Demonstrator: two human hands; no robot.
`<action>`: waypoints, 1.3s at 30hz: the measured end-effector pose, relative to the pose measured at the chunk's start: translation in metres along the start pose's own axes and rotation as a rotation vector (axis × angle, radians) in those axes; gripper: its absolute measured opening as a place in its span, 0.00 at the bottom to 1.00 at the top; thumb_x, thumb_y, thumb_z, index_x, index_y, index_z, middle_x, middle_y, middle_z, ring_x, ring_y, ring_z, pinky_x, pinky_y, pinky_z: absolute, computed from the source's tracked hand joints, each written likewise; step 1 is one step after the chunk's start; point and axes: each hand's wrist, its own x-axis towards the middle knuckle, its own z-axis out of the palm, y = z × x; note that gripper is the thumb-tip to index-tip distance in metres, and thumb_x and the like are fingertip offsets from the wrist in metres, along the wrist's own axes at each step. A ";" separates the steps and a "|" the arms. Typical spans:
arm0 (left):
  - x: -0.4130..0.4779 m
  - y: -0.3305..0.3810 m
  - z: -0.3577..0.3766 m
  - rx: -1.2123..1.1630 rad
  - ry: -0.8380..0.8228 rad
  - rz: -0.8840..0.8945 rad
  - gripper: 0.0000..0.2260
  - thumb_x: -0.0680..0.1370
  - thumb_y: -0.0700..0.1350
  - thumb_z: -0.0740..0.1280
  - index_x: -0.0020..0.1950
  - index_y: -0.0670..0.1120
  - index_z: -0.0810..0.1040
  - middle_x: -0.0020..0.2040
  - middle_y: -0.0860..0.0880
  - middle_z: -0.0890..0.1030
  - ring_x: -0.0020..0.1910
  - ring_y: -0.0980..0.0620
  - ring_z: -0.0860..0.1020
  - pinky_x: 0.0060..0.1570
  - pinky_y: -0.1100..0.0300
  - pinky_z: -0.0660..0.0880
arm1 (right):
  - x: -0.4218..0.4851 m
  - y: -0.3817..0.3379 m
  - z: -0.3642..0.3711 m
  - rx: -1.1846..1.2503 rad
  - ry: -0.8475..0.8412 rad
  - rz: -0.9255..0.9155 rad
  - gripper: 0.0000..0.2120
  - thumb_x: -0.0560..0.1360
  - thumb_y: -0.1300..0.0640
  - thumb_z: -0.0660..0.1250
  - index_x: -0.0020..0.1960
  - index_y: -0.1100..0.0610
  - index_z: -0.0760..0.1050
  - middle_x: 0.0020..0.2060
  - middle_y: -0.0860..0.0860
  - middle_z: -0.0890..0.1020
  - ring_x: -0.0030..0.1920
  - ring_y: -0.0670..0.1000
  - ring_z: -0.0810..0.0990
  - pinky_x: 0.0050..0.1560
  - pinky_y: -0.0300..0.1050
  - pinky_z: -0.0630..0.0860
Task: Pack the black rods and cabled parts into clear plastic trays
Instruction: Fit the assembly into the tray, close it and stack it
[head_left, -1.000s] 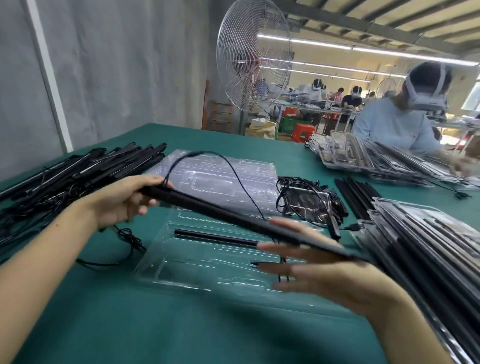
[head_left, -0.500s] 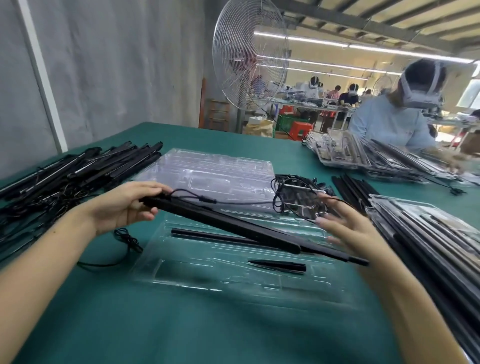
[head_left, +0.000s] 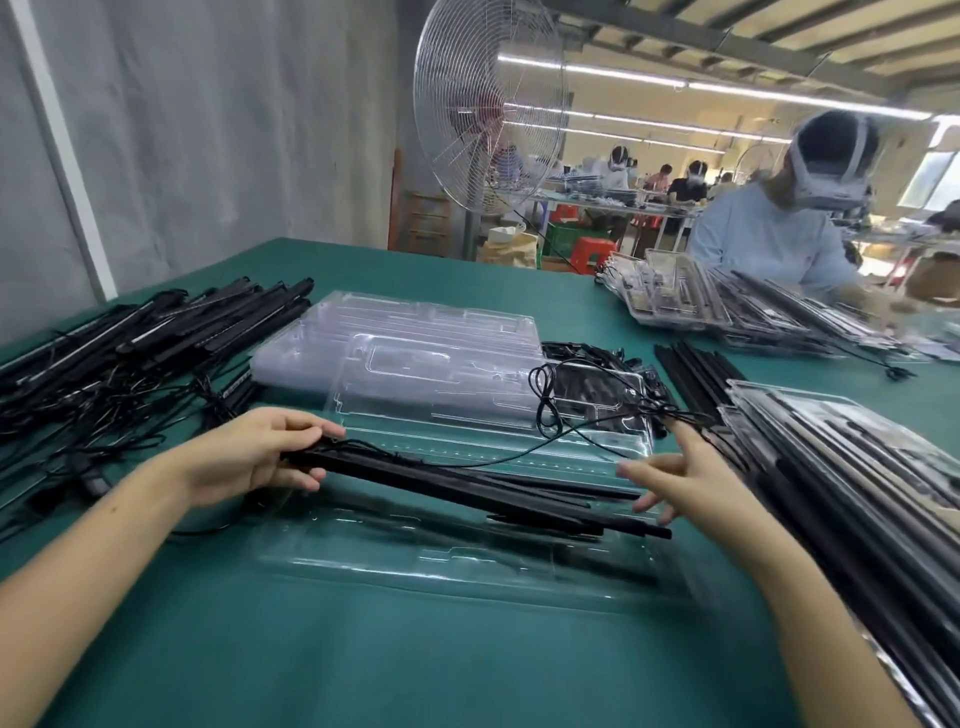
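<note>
My left hand (head_left: 249, 457) grips the left end of a long black rod (head_left: 467, 486), which slants down to the right just above a clear plastic tray (head_left: 415, 566) in front of me. The rod's thin black cable (head_left: 540, 405) loops up and runs to the tip of my right hand's raised index finger. My right hand (head_left: 685, 478) hovers by the rod's right end with its fingers spread and straight, apart from the rod. Another black rod (head_left: 566, 488) lies in the tray beneath the held one.
A heap of cabled black rods (head_left: 130, 353) lies at the left. Stacked empty trays (head_left: 415, 332) sit behind my tray, with a tangle of cabled parts (head_left: 597, 374) and loose rods (head_left: 696, 369) beside them. Filled trays (head_left: 857, 467) line the right; another person (head_left: 769, 239) works opposite.
The rod has come lower, close over the tray. My right hand let go of the rod's right end, moved right, and now carries the cable on its index finger.
</note>
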 end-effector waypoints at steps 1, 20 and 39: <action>0.000 -0.001 0.000 0.004 -0.001 0.004 0.10 0.75 0.38 0.65 0.52 0.39 0.82 0.47 0.42 0.80 0.34 0.46 0.81 0.31 0.60 0.79 | 0.000 0.002 0.004 -0.048 -0.024 -0.001 0.44 0.71 0.52 0.72 0.77 0.55 0.49 0.42 0.46 0.83 0.34 0.44 0.82 0.32 0.37 0.74; -0.007 -0.003 0.016 0.897 0.219 0.409 0.11 0.75 0.44 0.70 0.42 0.61 0.80 0.42 0.58 0.83 0.44 0.62 0.78 0.45 0.65 0.72 | -0.011 -0.002 0.031 -0.267 -0.236 -0.127 0.49 0.62 0.56 0.79 0.75 0.48 0.54 0.36 0.46 0.83 0.28 0.41 0.73 0.32 0.32 0.70; 0.000 -0.018 0.020 1.000 0.264 0.573 0.14 0.75 0.43 0.70 0.43 0.64 0.75 0.44 0.59 0.79 0.43 0.59 0.73 0.42 0.67 0.66 | -0.001 0.006 0.039 -0.421 -0.079 -0.266 0.36 0.70 0.62 0.70 0.74 0.52 0.59 0.40 0.45 0.75 0.38 0.40 0.73 0.39 0.25 0.68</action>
